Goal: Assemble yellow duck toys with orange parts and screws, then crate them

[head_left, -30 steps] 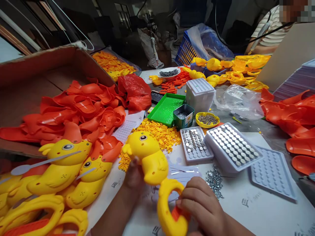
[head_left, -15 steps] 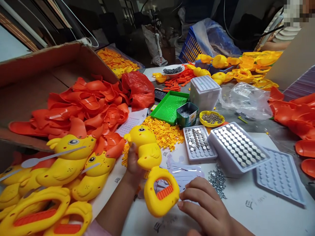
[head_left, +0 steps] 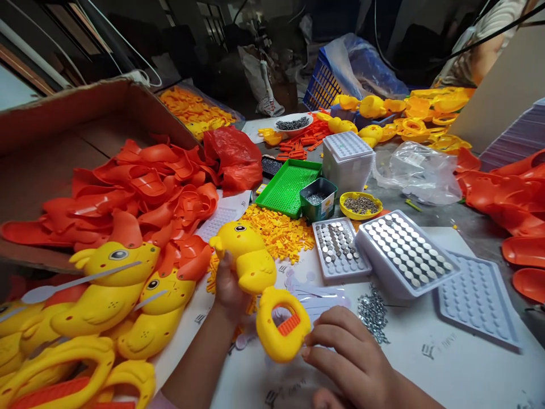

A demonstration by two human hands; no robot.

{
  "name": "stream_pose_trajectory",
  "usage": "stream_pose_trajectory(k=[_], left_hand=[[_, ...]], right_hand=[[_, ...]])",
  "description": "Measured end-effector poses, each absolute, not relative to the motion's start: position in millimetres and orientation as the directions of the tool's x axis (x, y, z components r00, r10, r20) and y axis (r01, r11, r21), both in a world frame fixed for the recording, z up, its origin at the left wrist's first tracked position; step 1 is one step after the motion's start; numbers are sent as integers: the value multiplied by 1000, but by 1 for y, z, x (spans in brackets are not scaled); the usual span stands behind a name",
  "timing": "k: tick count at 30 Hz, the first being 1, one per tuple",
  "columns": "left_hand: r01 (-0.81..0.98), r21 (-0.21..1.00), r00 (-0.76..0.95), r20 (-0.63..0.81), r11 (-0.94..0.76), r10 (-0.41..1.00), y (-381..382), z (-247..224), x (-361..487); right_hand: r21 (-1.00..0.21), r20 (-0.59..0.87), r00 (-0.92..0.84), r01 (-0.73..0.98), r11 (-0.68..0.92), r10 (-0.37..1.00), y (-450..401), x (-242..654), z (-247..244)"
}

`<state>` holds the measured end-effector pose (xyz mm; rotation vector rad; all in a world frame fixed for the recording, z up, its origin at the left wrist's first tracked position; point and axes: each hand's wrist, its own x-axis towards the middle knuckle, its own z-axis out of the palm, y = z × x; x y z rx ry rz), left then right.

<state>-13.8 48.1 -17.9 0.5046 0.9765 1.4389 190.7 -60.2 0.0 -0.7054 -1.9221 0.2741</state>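
My left hand [head_left: 230, 287] is closed around the head end of a yellow toy duck [head_left: 254, 264]. The duck has a loop handle [head_left: 283, 332] with an orange ribbed insert, and it is held above the white paper. My right hand [head_left: 349, 346] is beside the loop, fingers loosely bent and thumb apart. Its fingertips are at the loop's right edge; whether they touch it I cannot tell. Below the toy lie thin, clear lilac strips [head_left: 319, 301]. To the right of them is a heap of small silver screws [head_left: 372, 312].
Yellow ducks with orange bills [head_left: 110, 278] are piled at left, by a cardboard box [head_left: 106, 96] of orange parts. Trays of silver discs [head_left: 406, 250] stand at right. Behind are small yellow pieces [head_left: 281, 233], a green tray [head_left: 289, 187] and a yellow dish [head_left: 361, 205]. Another person's arm shows far right.
The view has swung slightly right. The duck's loop handle has tilted up a little towards my right hand, which stays beside it. At the back right, the other person has shifted.
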Motion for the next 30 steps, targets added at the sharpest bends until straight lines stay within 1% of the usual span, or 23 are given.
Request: stream_pose_trajectory(k=[2,6,8,11,14,17,19,21,23,25,27,28,30], left_hand=[[-573,815,-181,-231,88,956,50,-21,-13],[-557,799,-102,-335,225,937,47,-22,-13],[-557,789,-83,-364,259,928,44,-21,-14],[-562,792,-74,-334,238,940,42,-18,-15],[-570,784,3,-299,247,954,42,-16,-18],[-575,781,36,-275,245,961,41,-12,-22],[-593,761,75,-273,263,959,39,-10,-22],[-639,713,137,-265,290,954,37,-8,-20],[-693,652,206,-231,309,951,34,-7,-16],[-719,599,308,-180,352,934,29,-9,-11],[-696,547,468,-144,464,872,23,-13,-7],[-668,519,552,-134,533,823,19,-16,-5],[-622,469,659,-117,627,743,13,-22,-3]], right_hand=[[-487,748,-306,350,801,588,-60,191,0],[-476,756,-307,349,808,578,-58,192,-1],[-472,753,-319,348,810,576,-58,192,-1],[-479,738,-339,345,807,583,-59,192,-1],[-502,718,-341,349,791,606,-60,194,0],[-535,695,-336,349,770,635,-59,195,3],[-533,700,-333,346,772,632,-57,196,4],[-532,712,-303,358,767,634,-56,195,2],[-571,707,-214,390,722,674,-54,195,-3],[-649,662,-79,436,623,745,-53,194,-9],[-700,599,6,491,519,801,-52,193,-15],[-699,581,10,517,493,814,-52,193,-18],[-657,598,-44,545,521,800,-51,192,-21]])
